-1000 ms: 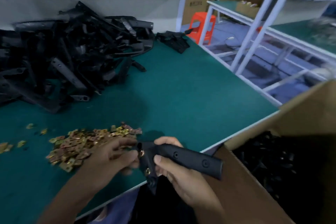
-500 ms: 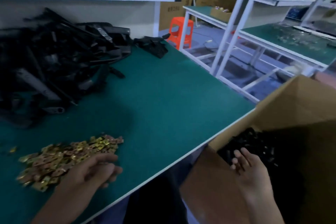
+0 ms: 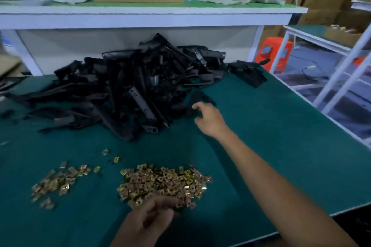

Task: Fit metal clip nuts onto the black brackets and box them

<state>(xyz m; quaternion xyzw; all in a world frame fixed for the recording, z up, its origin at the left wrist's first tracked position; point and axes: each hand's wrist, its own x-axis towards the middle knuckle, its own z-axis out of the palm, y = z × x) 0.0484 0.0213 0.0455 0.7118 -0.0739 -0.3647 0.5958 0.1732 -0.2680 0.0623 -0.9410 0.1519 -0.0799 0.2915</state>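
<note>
Green table (image 3: 271, 126). Black brackets (image 3: 128, 90) heaped along its far edge, clip nuts (image 3: 164, 182) piled toward the near edge. I've got the right hand (image 3: 210, 120) just beside the heap, fingers loose, empty. Left hand (image 3: 148, 220) at the nuts' near side, fingers curled; can't tell if gripping any.
</note>
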